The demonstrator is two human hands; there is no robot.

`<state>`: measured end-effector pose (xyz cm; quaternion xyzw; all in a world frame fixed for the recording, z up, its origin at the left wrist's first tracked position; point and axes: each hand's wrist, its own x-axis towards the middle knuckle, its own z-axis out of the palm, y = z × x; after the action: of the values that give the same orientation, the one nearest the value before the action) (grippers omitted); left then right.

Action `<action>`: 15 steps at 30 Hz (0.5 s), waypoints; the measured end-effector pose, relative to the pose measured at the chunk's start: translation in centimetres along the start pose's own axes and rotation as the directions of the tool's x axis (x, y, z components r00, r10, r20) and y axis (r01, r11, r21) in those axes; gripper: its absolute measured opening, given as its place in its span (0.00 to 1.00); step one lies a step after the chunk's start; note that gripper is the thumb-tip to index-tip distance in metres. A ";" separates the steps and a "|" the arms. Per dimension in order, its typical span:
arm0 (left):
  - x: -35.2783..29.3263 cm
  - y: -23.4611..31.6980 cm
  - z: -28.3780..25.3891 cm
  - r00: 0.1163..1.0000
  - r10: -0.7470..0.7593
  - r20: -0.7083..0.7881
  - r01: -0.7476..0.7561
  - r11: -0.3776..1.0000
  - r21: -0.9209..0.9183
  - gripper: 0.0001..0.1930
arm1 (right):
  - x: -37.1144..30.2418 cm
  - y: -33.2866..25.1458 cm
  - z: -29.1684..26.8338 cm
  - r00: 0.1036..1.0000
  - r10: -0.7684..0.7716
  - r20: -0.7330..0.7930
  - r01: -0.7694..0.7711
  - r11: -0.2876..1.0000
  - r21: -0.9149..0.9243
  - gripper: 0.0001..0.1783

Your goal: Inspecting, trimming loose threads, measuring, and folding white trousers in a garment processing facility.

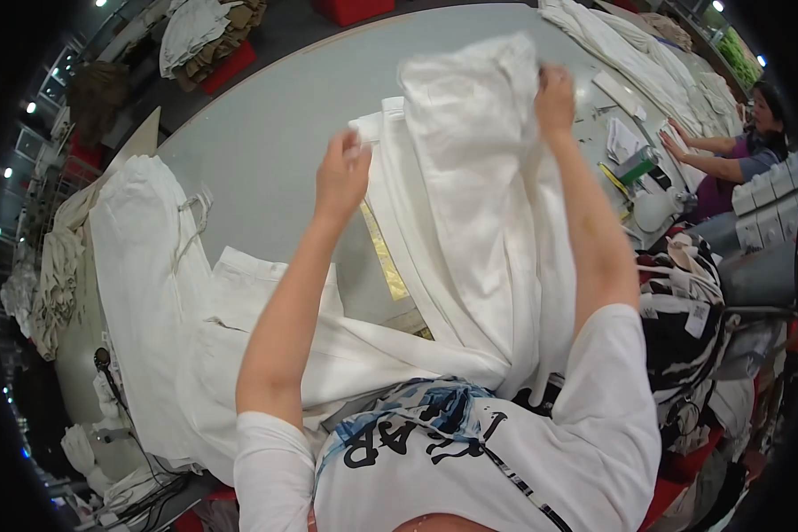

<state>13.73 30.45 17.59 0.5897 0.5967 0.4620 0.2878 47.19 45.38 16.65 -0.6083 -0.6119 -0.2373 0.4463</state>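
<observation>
White trousers (470, 177) stretch across the table in front of me, with their far end raised and bunched. My right hand (554, 102) grips their far right edge, its fingers partly behind the cloth. At the left, my left hand (344, 177) has its fingers curled at the corner of the white cloth by a waistband; the fingertips are a little blurred. Beneath and beside the trousers, a yellow strip (383, 253) shows on the table. More white trousers (151, 230) lie to my left, their folds running toward my body.
The pale table (266, 133) curves around the work. At the right lie a green and grey can (637, 165), papers (623, 140) and a white bottle-like thing (654, 210). A co-worker's hands (678, 142) rest on white cloth there. Garment piles (208, 35) stand beyond the far edge.
</observation>
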 end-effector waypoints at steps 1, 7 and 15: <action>-3.3 -4.7 -1.0 0.995 0.099 0.022 -0.101 0.984 0.145 0.22 | -6.1 0.6 2.3 0.994 -0.042 0.096 0.052 0.994 -0.101 0.11; -25.8 -17.0 -10.9 0.962 -0.234 -0.144 0.270 0.706 0.655 0.22 | -22.1 2.0 3.6 0.885 0.145 0.442 -0.099 0.987 -0.125 0.17; -32.0 -15.5 -9.3 0.994 -0.089 -0.068 0.109 0.623 0.775 0.18 | -22.7 -14.0 -0.1 0.662 -0.236 0.711 -0.139 0.894 0.426 0.10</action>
<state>3.12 -0.61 1.14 0.6170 0.7722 0.1500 0.0235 30.67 31.15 1.30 -0.5153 -0.7941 0.1677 0.2752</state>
